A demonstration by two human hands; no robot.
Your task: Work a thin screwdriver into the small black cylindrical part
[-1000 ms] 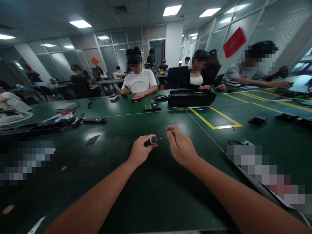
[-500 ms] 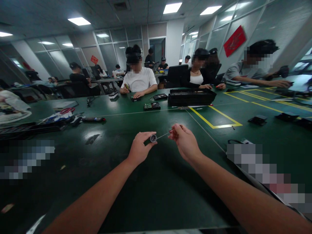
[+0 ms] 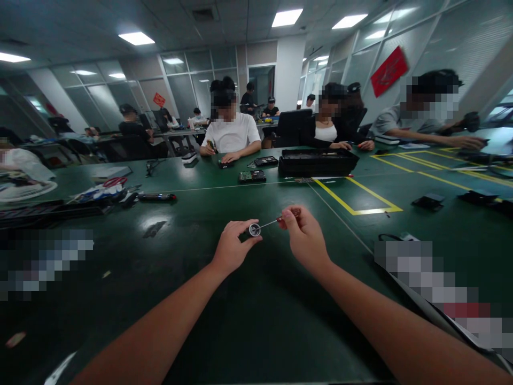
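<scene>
Between the thumb and fingers of my left hand [image 3: 234, 243] is a small round silver part [image 3: 254, 230], its dark hollow face turned toward me; its exact kind is too small to make out. My right hand [image 3: 302, 232] is closed around the reddish, see-through handle of a screwdriver [image 3: 267, 223]. The thin metal shaft points left, and its tip meets the open face of the round part. Both hands are held above the green table [image 3: 256, 331].
Across the table, a person [image 3: 232, 133] handles a small dark item. A circuit-board device [image 3: 252, 176] and a long black tray [image 3: 318, 162] lie farther back. A dark pen-shaped tool [image 3: 157, 197] lies left, beside piled tools. Yellow tape [image 3: 372, 210] marks the right side.
The fingers of my right hand have shifted on the screwdriver, so more of its handle shows. The tip stays at the round part, whose face is turned slightly more toward me.
</scene>
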